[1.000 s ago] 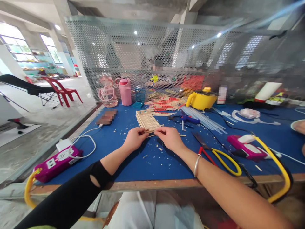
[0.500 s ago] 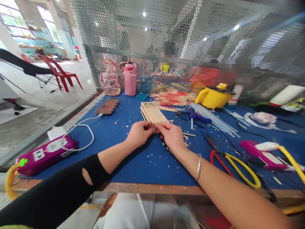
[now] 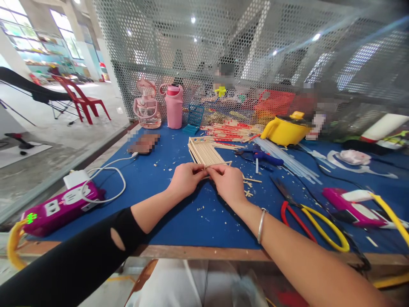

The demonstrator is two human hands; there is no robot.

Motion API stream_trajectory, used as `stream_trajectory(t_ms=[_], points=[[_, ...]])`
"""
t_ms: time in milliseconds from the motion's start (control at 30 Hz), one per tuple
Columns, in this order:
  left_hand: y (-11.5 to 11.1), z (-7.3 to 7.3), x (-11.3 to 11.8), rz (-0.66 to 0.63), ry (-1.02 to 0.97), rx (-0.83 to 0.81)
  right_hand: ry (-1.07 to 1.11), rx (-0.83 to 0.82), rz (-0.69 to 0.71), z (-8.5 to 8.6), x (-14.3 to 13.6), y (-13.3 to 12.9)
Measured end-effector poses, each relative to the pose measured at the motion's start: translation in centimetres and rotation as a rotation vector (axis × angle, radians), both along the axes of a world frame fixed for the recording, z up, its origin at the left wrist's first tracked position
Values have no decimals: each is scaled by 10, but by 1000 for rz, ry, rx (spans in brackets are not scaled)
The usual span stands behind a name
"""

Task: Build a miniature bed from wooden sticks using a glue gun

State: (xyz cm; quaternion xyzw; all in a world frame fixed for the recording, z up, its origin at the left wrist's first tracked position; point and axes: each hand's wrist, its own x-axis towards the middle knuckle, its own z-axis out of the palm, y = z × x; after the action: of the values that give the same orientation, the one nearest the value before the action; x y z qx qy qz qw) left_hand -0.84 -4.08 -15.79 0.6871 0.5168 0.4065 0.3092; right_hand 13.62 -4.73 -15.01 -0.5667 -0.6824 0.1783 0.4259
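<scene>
A small structure of thin wooden sticks (image 3: 207, 151), laid side by side like a raft with a raised frame at its far end, rests on the blue table mat. At its near edge my left hand (image 3: 185, 180) pinches with thumb and fingers. My right hand (image 3: 227, 181) is closed at the same edge, its fingertips meeting the left ones. One stick lies crosswise there and pokes out past my right fingers. What exactly is between the fingertips is mostly hidden. Short stick offcuts (image 3: 248, 193) lie to the right of my right hand.
Behind the structure lies a pile of red-marked sticks (image 3: 233, 130). Rightward are a blue glue gun (image 3: 263, 155), clear glue sticks (image 3: 290, 164), a yellow pot (image 3: 286, 130) and red-and-yellow-handled pliers (image 3: 306, 213). A purple power strip (image 3: 64, 207) and two pink bottles (image 3: 174, 106) stand left.
My right hand and wrist have shifted slightly left, its fingertips closing up nearer the left hand's. The stick structure stays in nearly the same place.
</scene>
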Motion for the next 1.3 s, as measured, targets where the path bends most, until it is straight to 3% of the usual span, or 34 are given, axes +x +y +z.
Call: stream_trajectory(t_ms=[200, 400, 933, 1167, 1300], points=[[-3, 4, 2, 31, 20, -2, -51, 3, 46, 1, 4, -2], [-3, 5, 3, 32, 19, -16, -64, 10, 1, 4, 9, -1], [-4, 4, 4, 49, 53, -13, -78, 42, 104, 1, 6, 0], [1, 9, -7, -20, 76, -51, -69, 66, -48, 21, 39, 5], [6, 12, -17, -25, 110, -65, -112, 41, -17, 28, 54, 7]])
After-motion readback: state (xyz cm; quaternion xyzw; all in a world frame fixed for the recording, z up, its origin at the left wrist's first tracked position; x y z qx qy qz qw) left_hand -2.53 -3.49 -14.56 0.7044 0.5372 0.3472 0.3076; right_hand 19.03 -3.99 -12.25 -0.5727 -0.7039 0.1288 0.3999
